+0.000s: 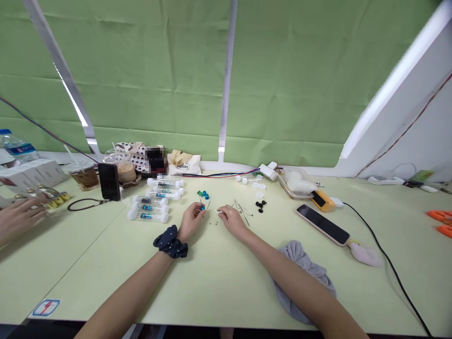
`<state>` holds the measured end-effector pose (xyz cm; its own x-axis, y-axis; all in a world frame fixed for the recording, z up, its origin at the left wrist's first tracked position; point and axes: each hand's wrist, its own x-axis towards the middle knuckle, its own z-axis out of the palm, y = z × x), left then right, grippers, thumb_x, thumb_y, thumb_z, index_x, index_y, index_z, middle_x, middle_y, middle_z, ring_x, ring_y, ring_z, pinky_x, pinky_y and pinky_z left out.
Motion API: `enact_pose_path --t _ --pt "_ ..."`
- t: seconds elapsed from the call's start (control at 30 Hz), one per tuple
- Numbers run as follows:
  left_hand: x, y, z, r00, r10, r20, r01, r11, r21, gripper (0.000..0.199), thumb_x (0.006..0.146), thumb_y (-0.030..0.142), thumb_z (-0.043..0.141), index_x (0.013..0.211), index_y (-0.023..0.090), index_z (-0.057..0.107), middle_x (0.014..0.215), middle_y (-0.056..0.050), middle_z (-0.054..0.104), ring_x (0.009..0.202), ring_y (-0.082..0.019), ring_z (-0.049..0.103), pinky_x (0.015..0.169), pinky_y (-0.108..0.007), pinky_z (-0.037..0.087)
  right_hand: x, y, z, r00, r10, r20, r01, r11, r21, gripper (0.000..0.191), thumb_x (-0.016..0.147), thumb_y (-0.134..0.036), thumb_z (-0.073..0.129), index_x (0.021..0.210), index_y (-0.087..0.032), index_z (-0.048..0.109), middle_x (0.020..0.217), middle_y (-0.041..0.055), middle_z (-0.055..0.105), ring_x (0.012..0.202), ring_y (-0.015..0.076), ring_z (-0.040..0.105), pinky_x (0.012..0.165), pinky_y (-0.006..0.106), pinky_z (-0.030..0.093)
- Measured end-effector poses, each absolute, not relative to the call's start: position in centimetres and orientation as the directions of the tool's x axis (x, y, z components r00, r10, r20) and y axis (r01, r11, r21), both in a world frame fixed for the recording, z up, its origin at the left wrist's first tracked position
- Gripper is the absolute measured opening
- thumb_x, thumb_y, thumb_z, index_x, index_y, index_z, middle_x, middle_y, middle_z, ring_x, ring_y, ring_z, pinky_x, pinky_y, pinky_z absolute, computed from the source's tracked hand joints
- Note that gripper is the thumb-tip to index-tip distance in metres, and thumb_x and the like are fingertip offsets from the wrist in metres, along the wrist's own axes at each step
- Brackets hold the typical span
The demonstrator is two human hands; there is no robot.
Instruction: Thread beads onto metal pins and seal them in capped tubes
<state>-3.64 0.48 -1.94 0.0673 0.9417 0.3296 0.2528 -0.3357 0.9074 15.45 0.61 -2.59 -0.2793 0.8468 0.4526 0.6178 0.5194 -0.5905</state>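
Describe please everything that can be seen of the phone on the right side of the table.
The phone lies flat and slanted on the table, screen up and dark. It is long, with rounded corners and a pale pinkish edge. A yellow strap at its near end leads to a soft-looking pale pink pouch. No hand touches it.

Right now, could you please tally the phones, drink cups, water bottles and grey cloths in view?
Phones: 2, upright phone and flat phone
Drink cups: 2, left cup and right cup
Water bottle: 1
Grey cloth: 1
Total: 6
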Motion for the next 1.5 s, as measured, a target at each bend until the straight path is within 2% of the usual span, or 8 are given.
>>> enact_pose_path --t 0.23,0.43,0.57,1.1,1.2,1.3,1.4,1.5 --pt "-3.8 0.7 -1.5 0.012 0.976 0.216 0.016 -0.216 0.976 0.035 0.067 0.04 0.066 0.091 0.015 0.061 0.089 -0.008 0.063 0.077 -0.018 0.058 0.064 -0.027 0.044 16.8 1.4 -2.3 -0.18 0.869 0.46 0.827 0.387 -0.408 0.02 0.087 -0.021 0.044 0.085 -0.019 0.064 0.088 0.0053 0.057 0.081 0.0162 0.051 0.074 0.029 0.036" --pt "-4.1 0.9 -1.6 0.004 0.991 0.13 -0.121 -0.129 0.984 0.037 0.065 0.039 0.07 0.092 0.014 0.064 0.087 -0.007 0.065 0.079 -0.017 0.059 0.069 -0.027 0.044 20.6 2.9 -1.2 0.173 0.842 0.511 0.978 -0.084 -0.193 0.027 0.086 -0.022 0.044 0.108 -0.017 0.059 0.108 0.0155 0.05 0.1 0.0276 0.04 0.078 0.04 0.026" --pt "-4.2 1.1 -1.8 -0.022 0.998 0.064 -0.206 -0.067 0.976 0.038 0.062 0.038 0.073 0.09 0.014 0.065 0.086 -0.008 0.066 0.081 -0.018 0.061 0.073 -0.029 0.045 23.3 3.6 -1.8 0.301 0.864 0.404 0.954 -0.28 -0.112 0.025 0.085 -0.02 0.042 0.1 -0.012 0.061 0.102 0.0192 0.051 0.098 0.03 0.039 0.075 0.04 0.025" --pt "-4.3 0.7 -1.1 0.174 0.984 0.028 -0.483 0.061 0.874 0.029 0.063 0.021 0.076 0.09 0.013 0.067 0.088 -0.008 0.068 0.09 -0.018 0.062 0.084 -0.029 0.044 23.2 4.2 -2.5 0.067 0.938 0.341 0.996 -0.04 -0.085 0.025 0.081 -0.003 0.039 0.076 -0.014 0.06 0.088 0.0099 0.052 0.082 0.019 0.046 0.075 0.035 0.023" --pt "-4.4 0.8 -1.4 0.187 0.981 0.047 -0.475 0.048 0.879 0.03 0.062 0.02 0.076 0.09 0.013 0.066 0.09 -0.008 0.068 0.092 -0.019 0.062 0.086 -0.031 0.044 22.8 4.3 -2.2 0.042 0.924 0.381 0.987 0.021 -0.16 0.026 0.081 -0.002 0.038 0.076 -0.014 0.061 0.089 0.0086 0.053 0.076 0.0158 0.05 0.077 0.035 0.026" --pt "-4.4 0.8 -1.5 0.181 0.982 0.055 -0.458 0.034 0.888 0.032 0.061 0.021 0.077 0.091 0.013 0.066 0.091 -0.009 0.069 0.092 -0.02 0.063 0.088 -0.033 0.044 22.1 4.4 -1.4 0.01 0.894 0.447 0.886 0.2 -0.419 0.024 0.085 -0.012 0.039 0.081 -0.016 0.062 0.092 0.0081 0.055 0.077 0.0157 0.052 0.075 0.032 0.034" --pt "-4.4 0.7 -1.4 0.18 0.982 0.056 -0.439 0.029 0.898 0.034 0.06 0.023 0.078 0.09 0.012 0.065 0.09 -0.009 0.07 0.091 -0.02 0.063 0.089 -0.035 0.045 20.6 4.0 -0.1 -0.005 0.885 0.465 0.587 0.38 -0.715 0.018 0.08 -0.03 0.053 0.086 -0.017 0.065 0.092 0.0075 0.058 0.075 0.0159 0.054 0.07 0.03 0.042" --pt "-4.3 0.5 -1.0 0.183 0.982 0.057 -0.415 0.025 0.909 0.034 0.057 0.025 0.079 0.086 0.013 0.066 0.089 -0.009 0.07 0.089 -0.02 0.064 0.089 -0.036 0.045 18.6 3.1 1.3 -0.096 0.91 0.403 0.237 0.414 -0.879 0.028 0.066 -0.039 0.068 0.084 -0.018 0.068 0.092 0.0065 0.059 0.072 0.0147 0.056 0.068 0.03 0.047"
